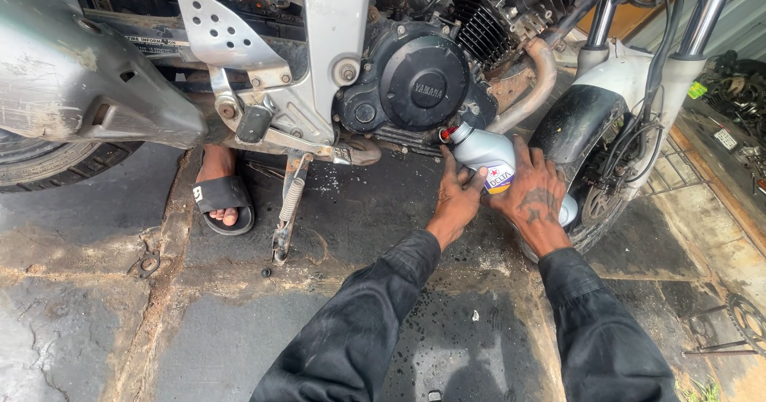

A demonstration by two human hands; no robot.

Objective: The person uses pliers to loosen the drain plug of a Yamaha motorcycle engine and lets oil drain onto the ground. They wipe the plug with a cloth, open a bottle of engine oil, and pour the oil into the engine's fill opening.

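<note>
Hands meet on 1 grey plastic bottle (488,156), which lies tipped over with its red-ringed neck pressed up to the black round engine cover (423,83) of a motorcycle, low on the engine's side. The left hand (456,197) cups the bottle from below and in front, fingers wrapped closed around its lower body beside the yellow and blue label. The right hand (536,194) lies over the bottle's rear end, fingers spread and curled down onto it, so both hands have a firm hold. Both arms wear dark sleeves (363,330) reaching to the wrists.

Above the bottle a rusty exhaust pipe (536,91) bends down from the finned cylinder. Just to the right of the hands stands the front wheel (594,202) with its white mudguard (630,71) and cables. To the left, a side stand with a spring (289,202) rests on the wet, stained concrete floor (96,322). Behind the stand, another person's foot in a black sandal (223,198) shows under the frame. Far left sits the grey silencer (72,83) over the rear tyre. A chain sprocket (746,318) lies on the ground at the right edge.
</note>
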